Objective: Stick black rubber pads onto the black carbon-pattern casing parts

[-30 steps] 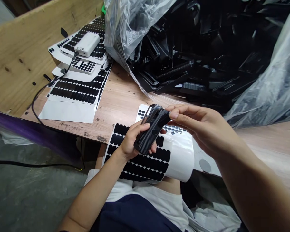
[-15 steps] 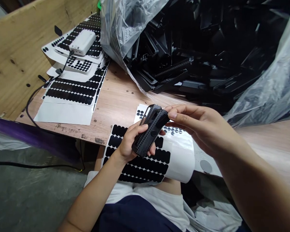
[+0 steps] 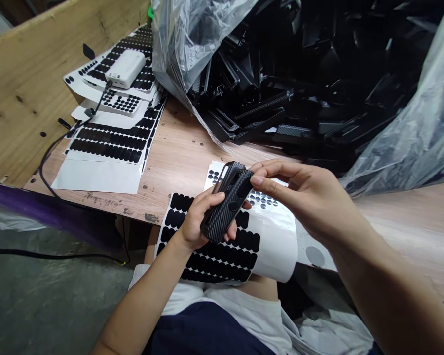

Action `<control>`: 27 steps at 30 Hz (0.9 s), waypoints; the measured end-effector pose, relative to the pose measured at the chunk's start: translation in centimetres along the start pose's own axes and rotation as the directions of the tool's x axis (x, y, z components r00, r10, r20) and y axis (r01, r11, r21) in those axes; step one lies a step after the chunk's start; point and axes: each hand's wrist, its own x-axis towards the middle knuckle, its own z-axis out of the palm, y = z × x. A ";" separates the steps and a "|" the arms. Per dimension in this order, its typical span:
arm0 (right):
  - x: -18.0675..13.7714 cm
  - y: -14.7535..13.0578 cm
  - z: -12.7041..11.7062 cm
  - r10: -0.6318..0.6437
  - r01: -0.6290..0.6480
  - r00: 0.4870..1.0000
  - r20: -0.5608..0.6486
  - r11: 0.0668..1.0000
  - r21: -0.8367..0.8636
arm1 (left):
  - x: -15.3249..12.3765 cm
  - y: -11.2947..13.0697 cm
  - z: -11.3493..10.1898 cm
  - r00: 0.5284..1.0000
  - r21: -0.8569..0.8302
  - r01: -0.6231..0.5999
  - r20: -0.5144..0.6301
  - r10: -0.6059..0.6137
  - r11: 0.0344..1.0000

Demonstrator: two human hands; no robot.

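My left hand [image 3: 197,222] is wrapped round a black carbon-pattern plastic case [image 3: 226,202], held tilted above the table's front edge. My right hand [image 3: 303,195] pinches the upper end of the same case with thumb and forefinger. Under both hands lies a white sheet of black oval stickers [image 3: 222,246], hanging over the table edge onto my lap. A smaller sheet of round black dots [image 3: 262,199] lies beneath it.
A big clear plastic bag [image 3: 192,44] full of black plastic parts [image 3: 318,79] fills the back right. Several sticker sheets [image 3: 107,143] lie at the left with a white power bank [image 3: 126,69] and its cable on top. A wooden board stands at the far left.
The case and both hands have shifted slightly left and down; my right fingers have slid a little along the case's upper end. Both grips stay the same.
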 end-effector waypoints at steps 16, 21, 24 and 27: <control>-0.6 0.2 0.7 -0.205 0.187 0.978 -0.046 0.950 -0.249 | -0.1 -0.3 -0.3 1.000 -0.018 0.001 -0.023 -0.002 1.000; -0.6 0.1 0.7 -0.248 0.226 0.968 -0.034 0.925 -0.307 | -0.1 -0.2 -0.4 1.000 -0.044 -0.007 -0.006 0.007 0.999; -0.7 0.3 0.7 -0.304 0.270 0.952 -0.041 0.894 -0.358 | -0.2 -0.2 -0.4 1.000 -0.059 -0.005 0.010 0.005 0.998; -0.9 0.6 0.9 -0.365 0.308 0.929 -0.057 0.851 -0.425 | -0.2 -0.1 -0.4 1.000 -0.063 -0.009 0.012 0.010 0.998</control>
